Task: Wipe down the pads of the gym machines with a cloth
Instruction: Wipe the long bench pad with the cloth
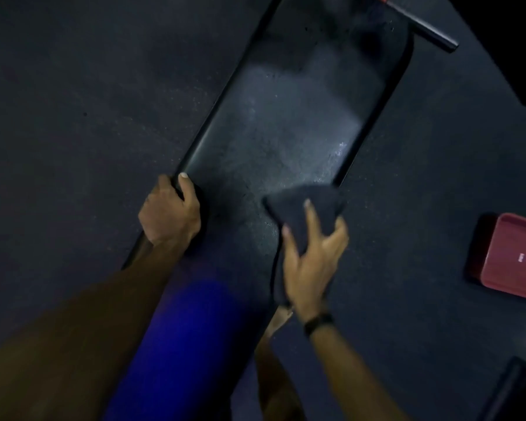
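Two hands work the bench pad point(286, 123): left hand point(169, 212) curls over its edge; right hand point(312, 256) grips the dark cloth point(304, 208) against it. Beyond those fingers, a red tray point(513, 256) on the floor point(88, 101).

The long bench pad point(286, 123) runs slantwise from the near left to the far right, raised over the floor point(73, 86) that spreads on both sides of it. The left hand point(169, 212) grips the pad's left edge at the near end, and the right hand point(312, 256) holds the cloth point(301, 205) on the pad near its right edge, the two hands apart across the pad's width. A bar point(422, 28) lies beyond the pad's far right corner, and a tray point(513, 256) sits on the floor well to the right of the right hand
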`<act>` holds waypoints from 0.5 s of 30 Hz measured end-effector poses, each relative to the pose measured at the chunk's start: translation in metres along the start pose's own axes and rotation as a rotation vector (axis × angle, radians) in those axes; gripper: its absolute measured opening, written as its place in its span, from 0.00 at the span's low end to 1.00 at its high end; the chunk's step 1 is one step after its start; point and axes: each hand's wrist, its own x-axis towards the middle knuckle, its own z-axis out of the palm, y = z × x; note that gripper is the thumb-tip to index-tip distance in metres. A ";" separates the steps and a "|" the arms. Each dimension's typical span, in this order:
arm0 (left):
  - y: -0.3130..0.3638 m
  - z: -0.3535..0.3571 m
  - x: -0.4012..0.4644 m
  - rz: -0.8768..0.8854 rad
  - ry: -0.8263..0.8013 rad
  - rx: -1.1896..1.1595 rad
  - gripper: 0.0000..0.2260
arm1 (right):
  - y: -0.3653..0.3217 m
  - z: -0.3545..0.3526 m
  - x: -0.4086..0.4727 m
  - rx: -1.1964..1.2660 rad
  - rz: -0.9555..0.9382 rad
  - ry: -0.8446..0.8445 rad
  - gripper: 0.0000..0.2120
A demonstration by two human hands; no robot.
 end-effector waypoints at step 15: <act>0.004 -0.004 0.001 0.020 -0.043 -0.012 0.21 | -0.008 0.003 0.177 0.123 0.186 0.199 0.26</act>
